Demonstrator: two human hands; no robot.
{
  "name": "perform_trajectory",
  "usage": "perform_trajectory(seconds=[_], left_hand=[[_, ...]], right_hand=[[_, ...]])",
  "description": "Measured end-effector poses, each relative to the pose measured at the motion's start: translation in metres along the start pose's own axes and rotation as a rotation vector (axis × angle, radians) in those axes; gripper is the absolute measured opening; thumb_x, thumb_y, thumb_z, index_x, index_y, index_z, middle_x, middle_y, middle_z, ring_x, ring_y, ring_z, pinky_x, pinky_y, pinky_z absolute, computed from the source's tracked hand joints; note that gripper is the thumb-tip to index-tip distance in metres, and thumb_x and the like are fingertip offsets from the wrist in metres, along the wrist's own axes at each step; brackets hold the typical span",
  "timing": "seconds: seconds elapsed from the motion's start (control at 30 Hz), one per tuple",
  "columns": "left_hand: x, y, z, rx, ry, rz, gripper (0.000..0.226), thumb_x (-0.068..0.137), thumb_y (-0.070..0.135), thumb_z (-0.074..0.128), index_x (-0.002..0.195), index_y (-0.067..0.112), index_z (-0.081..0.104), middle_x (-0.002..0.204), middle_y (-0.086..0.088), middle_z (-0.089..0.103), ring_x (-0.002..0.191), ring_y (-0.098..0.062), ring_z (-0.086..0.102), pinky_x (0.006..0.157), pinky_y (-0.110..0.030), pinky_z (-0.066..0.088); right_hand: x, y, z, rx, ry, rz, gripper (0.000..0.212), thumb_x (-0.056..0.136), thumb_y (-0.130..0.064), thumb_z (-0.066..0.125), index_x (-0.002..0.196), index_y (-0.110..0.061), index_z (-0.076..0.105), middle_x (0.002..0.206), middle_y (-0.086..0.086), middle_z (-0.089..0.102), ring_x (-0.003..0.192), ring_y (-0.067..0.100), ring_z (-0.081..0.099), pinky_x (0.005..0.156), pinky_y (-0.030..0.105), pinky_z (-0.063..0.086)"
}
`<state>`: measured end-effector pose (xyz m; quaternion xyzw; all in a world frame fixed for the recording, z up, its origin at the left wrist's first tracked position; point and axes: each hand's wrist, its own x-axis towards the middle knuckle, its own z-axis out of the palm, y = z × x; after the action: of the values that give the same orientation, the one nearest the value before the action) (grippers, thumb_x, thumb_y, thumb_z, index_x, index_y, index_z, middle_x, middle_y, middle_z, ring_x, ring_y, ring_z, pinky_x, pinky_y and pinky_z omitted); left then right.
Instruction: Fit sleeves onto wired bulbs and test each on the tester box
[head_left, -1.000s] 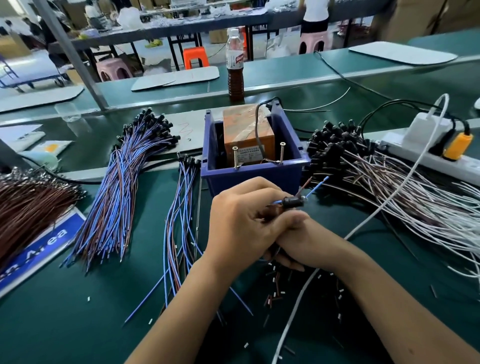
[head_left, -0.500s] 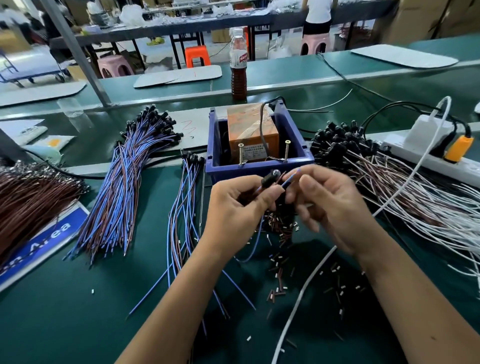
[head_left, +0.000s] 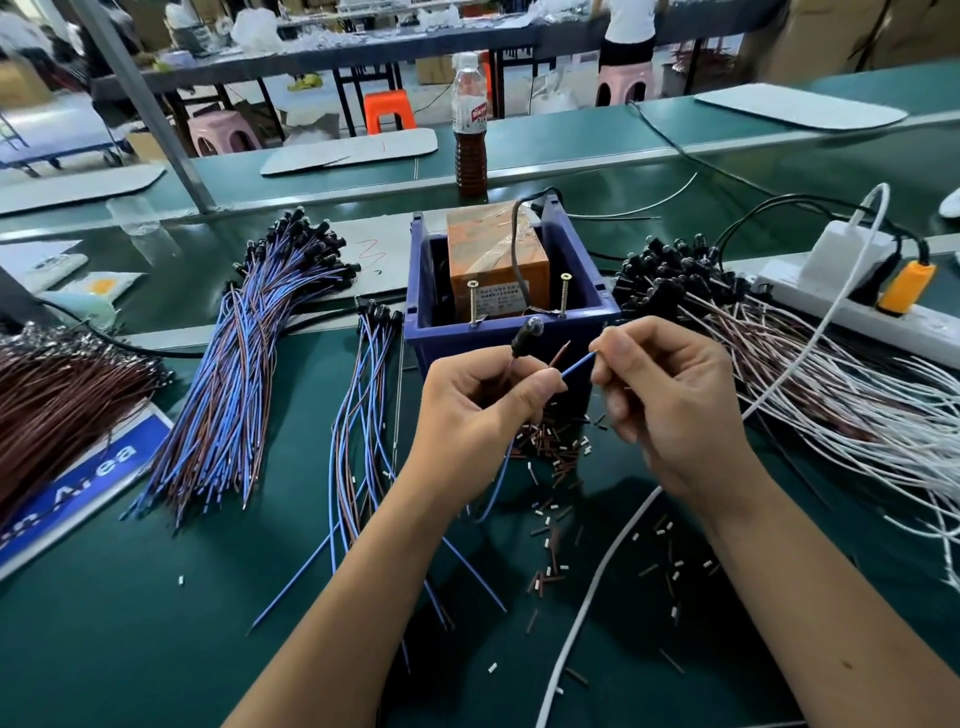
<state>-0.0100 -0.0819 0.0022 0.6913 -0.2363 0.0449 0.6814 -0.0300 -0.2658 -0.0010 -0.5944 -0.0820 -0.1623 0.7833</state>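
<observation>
While my left hand (head_left: 480, 410) grips the bulb (head_left: 525, 336), my right fingers (head_left: 615, 349) pinch its blue wire (head_left: 576, 365); the tester box (head_left: 511, 291) is at twelve o'clock.

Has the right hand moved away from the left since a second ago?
Yes. The right hand, earlier clasped under the left hand, now sits apart to its right, pinching the blue wire below the blue bin's right corner.

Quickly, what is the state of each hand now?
Left hand: closed, holding the bulb and its wires.
Right hand: closed, pinching the blue wire end.
</observation>
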Motion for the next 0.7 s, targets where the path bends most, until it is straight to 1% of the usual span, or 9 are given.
perform_trajectory(seconds=[0.1,0.17,0.23,0.37,0.4,0.5,0.57,0.63,0.7], left_hand=[[0.000,-0.001,-0.005,-0.030,0.052,-0.005,0.016,0.093,0.015,0.070,0.079,0.012,0.077,0.059,0.004,0.059,0.055,-0.006,0.048,0.057,-0.017,0.038],[0.001,-0.002,-0.003,-0.041,0.078,-0.004,0.016,0.093,0.015,0.069,0.079,0.013,0.077,0.059,0.003,0.058,0.055,-0.007,0.048,0.057,-0.018,0.037],[0.000,-0.003,0.001,-0.050,0.080,0.003,0.017,0.093,0.014,0.069,0.078,0.012,0.075,0.060,0.002,0.059,0.058,-0.011,0.051,0.059,-0.022,0.040],[-0.001,-0.005,0.005,-0.090,0.078,-0.014,0.021,0.094,0.014,0.069,0.073,0.013,0.070,0.064,-0.012,0.062,0.058,-0.037,0.057,0.059,-0.044,0.051],[-0.001,-0.005,0.005,-0.088,0.083,-0.007,0.022,0.094,0.013,0.069,0.073,0.014,0.071,0.065,-0.012,0.063,0.058,-0.036,0.058,0.060,-0.044,0.051],[-0.001,-0.003,0.009,-0.097,0.154,0.044,0.027,0.095,0.013,0.071,0.079,-0.008,0.068,0.071,-0.015,0.068,0.069,-0.019,0.065,0.065,-0.031,0.053],[-0.001,-0.005,0.007,-0.029,0.276,0.106,0.045,0.095,0.021,0.073,0.078,-0.018,0.060,0.068,-0.025,0.059,0.063,-0.027,0.056,0.060,-0.040,0.047],[-0.001,-0.006,0.003,0.114,0.397,0.203,0.037,0.097,0.022,0.073,0.072,-0.004,0.064,0.062,-0.018,0.055,0.056,-0.032,0.047,0.051,-0.041,0.040],[0.000,-0.006,0.000,0.186,0.500,0.244,0.025,0.097,0.021,0.074,0.074,0.014,0.070,0.060,-0.009,0.056,0.054,-0.028,0.049,0.049,-0.038,0.039]], right_hand=[[0.003,-0.004,-0.007,0.071,0.071,-0.009,0.013,0.094,-0.021,0.069,0.084,-0.013,0.072,0.072,0.005,0.066,0.046,0.009,0.050,0.037,0.019,0.037],[0.002,-0.003,-0.006,0.031,-0.002,0.011,0.014,0.088,-0.024,0.076,0.095,-0.012,0.075,0.074,0.008,0.068,0.047,0.010,0.051,0.037,0.020,0.040],[-0.003,0.004,0.003,-0.013,-0.113,0.066,0.024,0.085,-0.025,0.079,0.104,-0.011,0.077,0.075,0.009,0.069,0.047,0.011,0.052,0.038,0.020,0.041],[-0.005,0.013,0.016,0.031,-0.147,0.079,0.011,0.087,-0.021,0.075,0.095,-0.017,0.082,0.067,0.006,0.064,0.044,0.012,0.050,0.037,0.020,0.037],[-0.005,0.013,0.017,0.043,-0.146,0.084,0.011,0.087,-0.024,0.076,0.093,-0.018,0.082,0.067,0.004,0.065,0.045,0.011,0.050,0.038,0.020,0.037],[-0.002,0.013,0.013,0.127,-0.139,0.096,0.014,0.088,-0.034,0.078,0.092,-0.020,0.078,0.078,0.003,0.070,0.046,0.011,0.050,0.038,0.019,0.035],[0.001,0.013,0.010,0.176,-0.110,0.075,0.013,0.096,-0.032,0.069,0.094,-0.019,0.070,0.093,0.008,0.075,0.044,0.012,0.050,0.038,0.018,0.035],[0.003,0.013,0.008,0.085,-0.029,0.006,0.011,0.103,-0.025,0.061,0.096,-0.019,0.067,0.095,0.013,0.076,0.040,0.015,0.047,0.038,0.019,0.035],[0.004,0.014,0.007,-0.165,0.099,-0.128,0.011,0.105,-0.020,0.063,0.099,-0.017,0.072,0.085,0.008,0.076,0.042,0.013,0.050,0.041,0.021,0.039]])
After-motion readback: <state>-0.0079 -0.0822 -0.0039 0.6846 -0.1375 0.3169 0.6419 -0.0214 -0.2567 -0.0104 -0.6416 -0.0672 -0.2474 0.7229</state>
